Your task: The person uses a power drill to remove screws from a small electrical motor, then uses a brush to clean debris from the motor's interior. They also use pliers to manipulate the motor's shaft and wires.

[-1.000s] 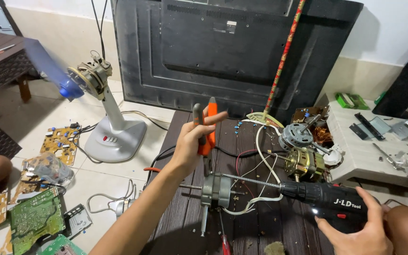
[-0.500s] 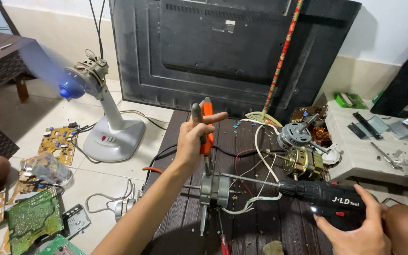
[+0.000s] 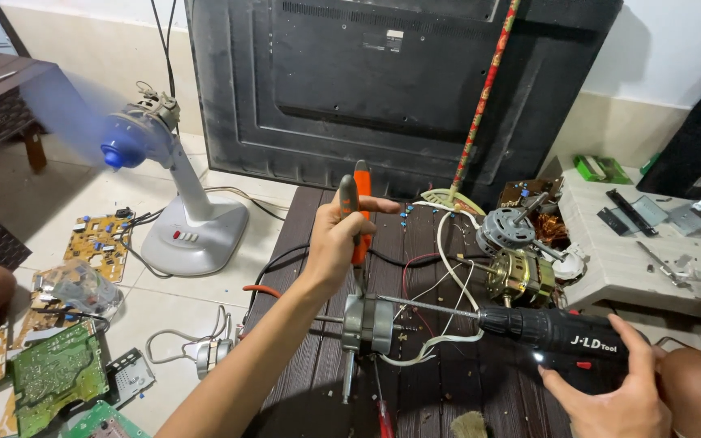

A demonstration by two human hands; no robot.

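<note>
the left hand [image 3: 336,235] is closed around a pair of orange-handled pliers [image 3: 356,212], held upright with the nose down on the small fan motor [image 3: 368,323]. the motor stands on the dark slatted surface [image 3: 302,357], its shaft pointing down. the right hand [image 3: 610,393] grips a black cordless drill [image 3: 561,332] at the handle, fingers wrapped; its long bit [image 3: 427,306] lies level and meets the motor housing from the right. two more motors [image 3: 513,251] sit behind, near the wires.
</note>
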